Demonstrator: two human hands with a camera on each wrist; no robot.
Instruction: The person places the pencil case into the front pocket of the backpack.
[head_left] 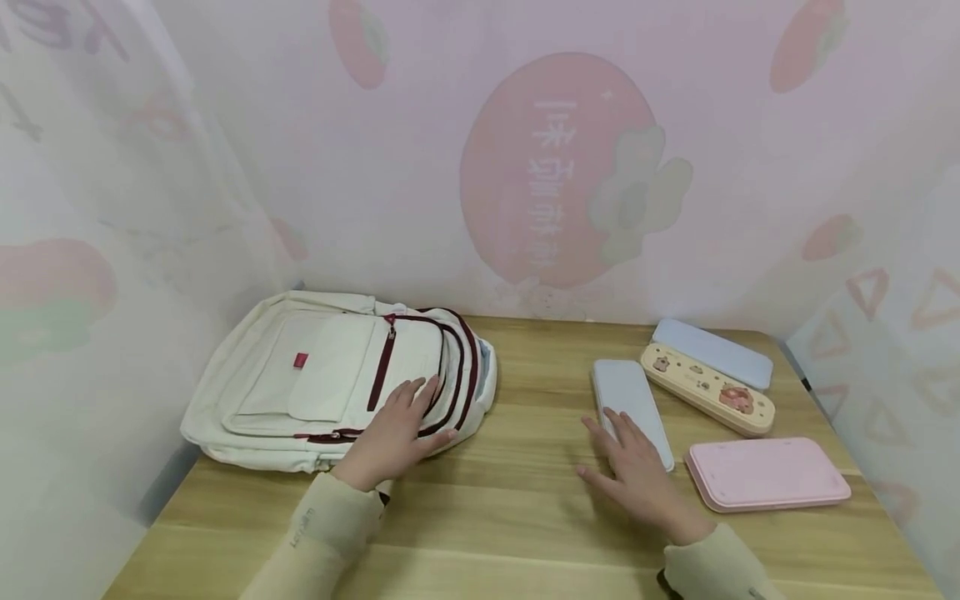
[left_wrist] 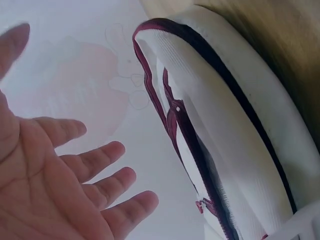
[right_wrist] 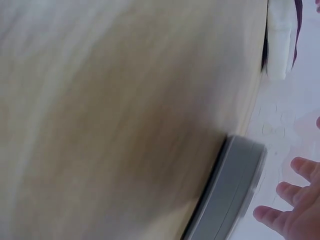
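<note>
A white backpack with dark red zips lies flat on the left of the table. My left hand hovers at its zipped right end, fingers spread. In the left wrist view, the bare palm faces the camera beside the backpack's curved zips. My right hand hangs over the near part of a pale grey-white case, fingers spread and holding nothing. From the right wrist, the case's grey side appears low on the tabletop, with the fingertips above it.
Right of the pale case lie a cream case with cartoon prints, a light blue case behind it, and a pink case nearer the front. The wooden table meets a printed curtain at the back and sides.
</note>
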